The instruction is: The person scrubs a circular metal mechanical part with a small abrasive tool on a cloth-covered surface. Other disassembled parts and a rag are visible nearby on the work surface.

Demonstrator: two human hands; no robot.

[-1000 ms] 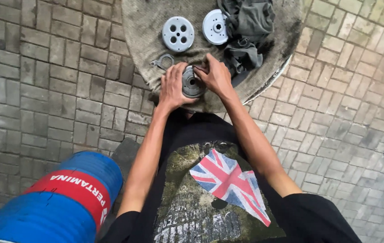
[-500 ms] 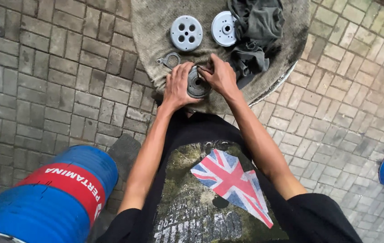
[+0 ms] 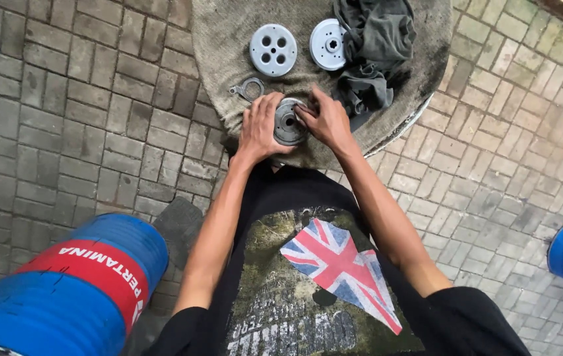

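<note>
Left hand (image 3: 263,128) fingers curled gripping round metal pulley hub (image 3: 288,123); right hand (image 3: 324,120) fingertips pinching hub rim; cloth-covered round table (image 3: 228,39).

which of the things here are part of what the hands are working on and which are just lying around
In hand:
left hand and right hand, both gripping the dark round metal part

Lying about:
holed grey disc
second pale disc
small metal bracket
dark rag
cloth-covered round stand
blue drum with red band
</note>
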